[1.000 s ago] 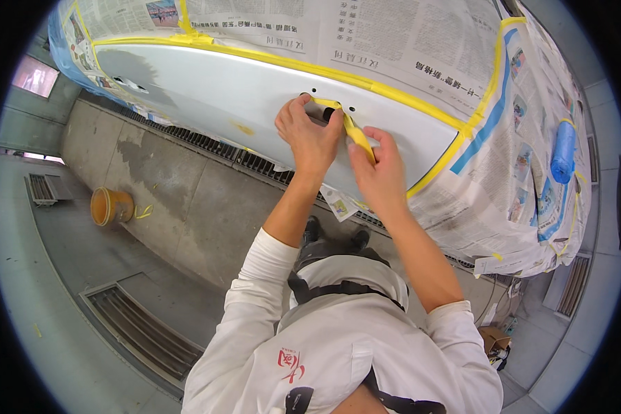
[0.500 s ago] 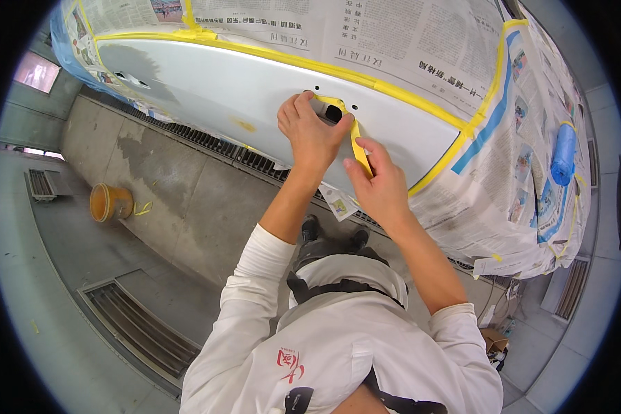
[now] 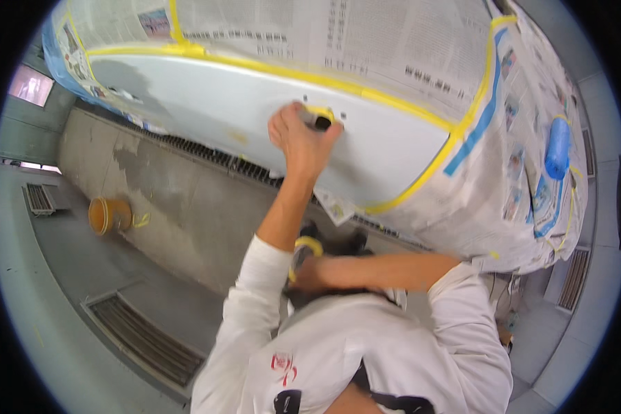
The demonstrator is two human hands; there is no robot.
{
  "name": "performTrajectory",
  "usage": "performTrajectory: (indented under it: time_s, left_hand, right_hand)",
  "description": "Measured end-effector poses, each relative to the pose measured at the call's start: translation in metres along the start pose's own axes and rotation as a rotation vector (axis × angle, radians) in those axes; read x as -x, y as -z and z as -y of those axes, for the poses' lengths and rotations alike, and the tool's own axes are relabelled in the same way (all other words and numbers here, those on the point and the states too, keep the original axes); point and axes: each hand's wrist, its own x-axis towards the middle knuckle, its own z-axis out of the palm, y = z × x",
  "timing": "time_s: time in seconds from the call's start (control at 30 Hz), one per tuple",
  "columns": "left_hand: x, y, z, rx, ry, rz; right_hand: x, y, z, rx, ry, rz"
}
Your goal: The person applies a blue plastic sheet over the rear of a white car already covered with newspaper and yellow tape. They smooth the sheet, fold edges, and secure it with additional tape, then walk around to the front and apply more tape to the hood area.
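Observation:
A pale blue-white car panel (image 3: 207, 103) is framed by yellow masking tape (image 3: 407, 110) and newspaper (image 3: 366, 41). My left hand (image 3: 298, 141) reaches up and presses a short piece of yellow tape (image 3: 322, 112) against the panel at a small dark opening (image 3: 319, 123). My right hand (image 3: 305, 270) is low, close to my chest and beside my left elbow. It grips a roll of yellow tape (image 3: 309, 243). My white sleeves fill the lower part of the view.
An orange bucket (image 3: 109, 215) stands on the grey floor at the left. Metal floor grates (image 3: 145, 338) lie below it, and another runs under the car. A blue roll (image 3: 557, 146) and a blue tape strip (image 3: 477, 130) sit on the newspaper at the right.
My right hand has left the panel and dropped down to my chest with the tape roll. My left hand stays on the panel, now over the tape piece at the dark opening.

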Motion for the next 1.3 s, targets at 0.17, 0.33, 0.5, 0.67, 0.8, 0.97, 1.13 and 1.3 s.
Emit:
performTrajectory:
  time_s: [0.17,0.33,0.5,0.67,0.8,0.97,1.13,1.3]
  left_hand:
    - [-0.010,0.006,0.004,0.062,0.068,0.026]
    - [-0.011,0.005,0.005,0.105,0.123,-0.023]
    - [-0.020,0.007,0.002,0.029,0.175,-0.005]
    - [-0.031,0.009,-0.001,0.041,0.283,0.061]
    - [-0.025,0.013,0.002,0.069,0.175,-0.007]
    - [0.014,0.041,0.017,0.560,0.418,0.344]
    - [0.025,0.056,0.032,0.967,0.624,0.879]
    - [0.017,0.044,0.034,0.817,0.355,0.565]
  right_hand:
    - [0.014,-0.002,-0.025,0.233,-0.055,-0.252]
    - [0.056,-0.002,-0.040,0.132,-0.195,-0.439]
    - [0.069,-0.022,-0.029,0.101,-0.234,-0.542]
    - [0.073,-0.024,-0.024,0.012,-0.231,-0.638]
    - [0.078,-0.006,-0.012,-0.184,-0.355,-0.835]
    - [0.104,0.032,-0.008,-0.456,-0.341,-1.037]
    - [0.124,0.055,-0.005,-0.493,-0.216,-1.118]
    - [0.128,0.070,-0.003,-0.459,-0.300,-1.120]
